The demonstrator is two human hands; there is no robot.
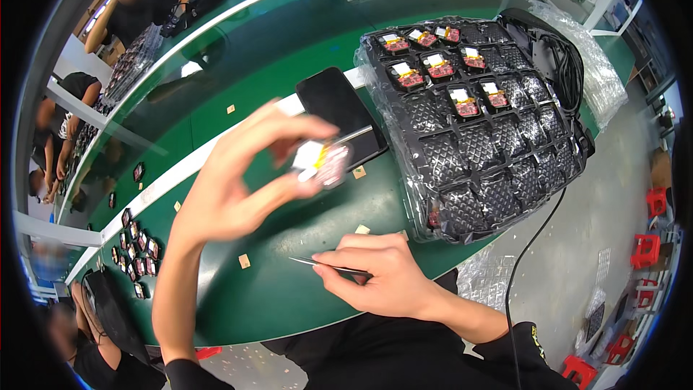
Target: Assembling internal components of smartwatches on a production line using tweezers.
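Note:
My left hand [238,180] is raised above the green table [281,296] and pinches a small red circuit module [323,162] with a white and yellow part between thumb and fingers. My right hand [386,274] rests low near the table's front edge, closed around thin metal tweezers [317,263] whose tips point left. A black compartment tray [480,130] lies to the right; several of its far cells hold similar red modules [439,66], the near cells look bare.
A black phone [339,112] lies flat behind the held module. Small tan paper scraps [244,261] dot the table. More small modules [137,253] lie at the left. Other people sit along the far left. A black cable [530,242] hangs off the table's right edge.

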